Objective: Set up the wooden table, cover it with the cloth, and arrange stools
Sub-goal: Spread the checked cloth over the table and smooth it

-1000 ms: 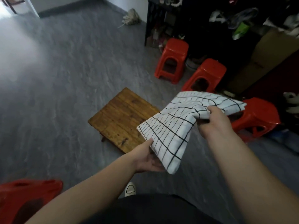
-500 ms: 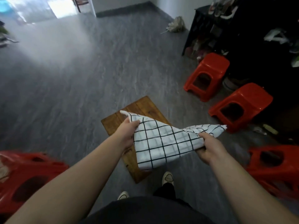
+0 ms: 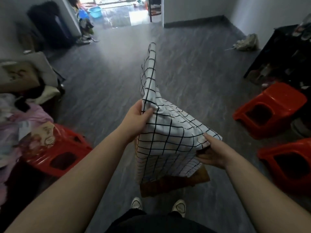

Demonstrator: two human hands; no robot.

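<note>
Fingers (image 3: 148, 112) of two hands (image 3: 134, 121) (image 3: 213, 155) hold one cloth (image 3: 168, 135) between three stools (image 3: 57, 148) (image 3: 269, 108) (image 3: 286, 158).

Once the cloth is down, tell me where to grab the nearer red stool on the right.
Grip the nearer red stool at its seat edge just above the dark side opening, reaching down from the side facing you. That cutout is turned toward you, so the rim there can probably be hooked from below.

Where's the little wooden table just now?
Head view, low centre: the wooden table stands on the floor just ahead of the person's shoes, mostly hidden behind the checked cloth.
</note>
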